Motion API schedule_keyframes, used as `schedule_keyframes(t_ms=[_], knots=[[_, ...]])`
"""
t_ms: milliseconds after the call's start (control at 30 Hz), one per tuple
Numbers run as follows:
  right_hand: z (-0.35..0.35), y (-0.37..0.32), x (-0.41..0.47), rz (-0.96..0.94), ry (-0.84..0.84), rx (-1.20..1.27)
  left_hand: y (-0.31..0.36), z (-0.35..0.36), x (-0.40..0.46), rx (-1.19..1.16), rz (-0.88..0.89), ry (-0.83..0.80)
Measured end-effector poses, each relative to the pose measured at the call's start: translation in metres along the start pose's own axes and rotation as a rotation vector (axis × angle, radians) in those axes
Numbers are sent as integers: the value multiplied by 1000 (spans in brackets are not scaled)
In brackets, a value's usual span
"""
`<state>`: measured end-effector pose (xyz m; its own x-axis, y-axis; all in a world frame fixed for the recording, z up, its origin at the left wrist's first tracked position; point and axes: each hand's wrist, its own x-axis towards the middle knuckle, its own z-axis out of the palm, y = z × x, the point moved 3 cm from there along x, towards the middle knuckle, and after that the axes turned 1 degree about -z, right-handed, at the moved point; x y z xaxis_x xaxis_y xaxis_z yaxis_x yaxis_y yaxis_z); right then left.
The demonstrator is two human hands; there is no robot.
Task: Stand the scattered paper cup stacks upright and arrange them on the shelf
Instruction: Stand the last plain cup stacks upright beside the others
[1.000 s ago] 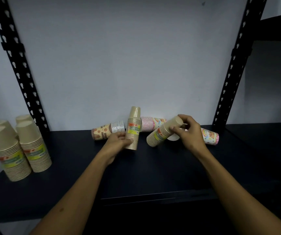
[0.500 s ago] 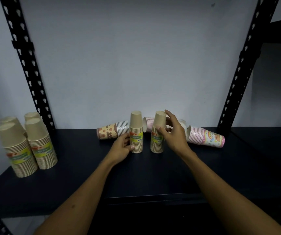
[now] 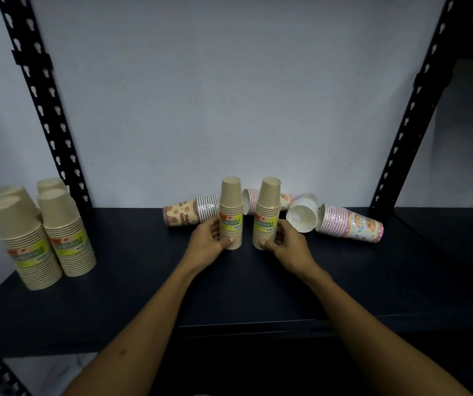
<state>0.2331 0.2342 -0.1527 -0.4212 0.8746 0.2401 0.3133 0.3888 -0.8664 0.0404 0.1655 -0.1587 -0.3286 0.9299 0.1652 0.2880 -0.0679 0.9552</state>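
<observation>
Upright kraft stacks [image 3: 268,214] hide most of the lying pink stack [image 3: 251,201]; both forearms run off-frame.

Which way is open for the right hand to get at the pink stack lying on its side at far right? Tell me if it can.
Probably yes. The right hand is wrapped around a tan stack, so it must let go first. The pink stack lies just beyond it on the shelf, with bare shelf in front.

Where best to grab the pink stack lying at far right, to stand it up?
Grip the pink stack around its ribbed rim end, coming from above with the right hand. It lies on its side, rims toward the white cup, so that end swings down.
</observation>
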Motion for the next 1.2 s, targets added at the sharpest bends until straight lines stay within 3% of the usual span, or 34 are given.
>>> schedule_keyframes(t_ms=[233, 600, 1200], knots=[[14, -1, 7, -4, 20, -53, -6, 3, -1, 138, 8, 29], [16, -6, -3, -123, 29, -128, -5, 0, -3, 153, 41, 50], [15, -1, -3, -71, -20, 22, -1, 0, -9, 166, 69, 34]])
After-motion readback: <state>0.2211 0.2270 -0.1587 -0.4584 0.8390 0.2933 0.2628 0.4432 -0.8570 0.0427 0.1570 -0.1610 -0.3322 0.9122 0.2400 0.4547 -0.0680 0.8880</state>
